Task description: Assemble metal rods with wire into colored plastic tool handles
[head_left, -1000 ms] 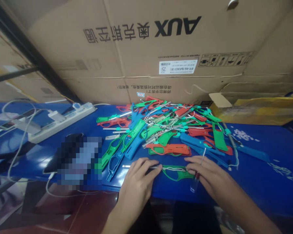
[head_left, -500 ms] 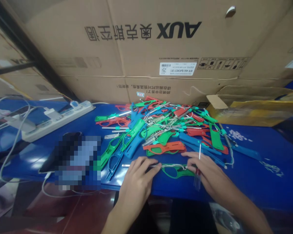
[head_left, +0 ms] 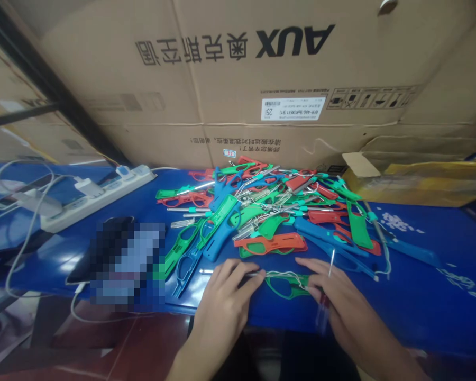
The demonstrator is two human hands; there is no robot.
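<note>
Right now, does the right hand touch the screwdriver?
Touching. The head view shows the right hand gripping the screwdriver, its handle sticking out below and its shaft above.

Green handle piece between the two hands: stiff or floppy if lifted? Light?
Probably light: the green handle piece looks like thin moulded plastic with a large open loop. Likely fairly stiff, since that loop shows no sag or fold. The white wire along it may flop; it lies in loose bends.
</note>
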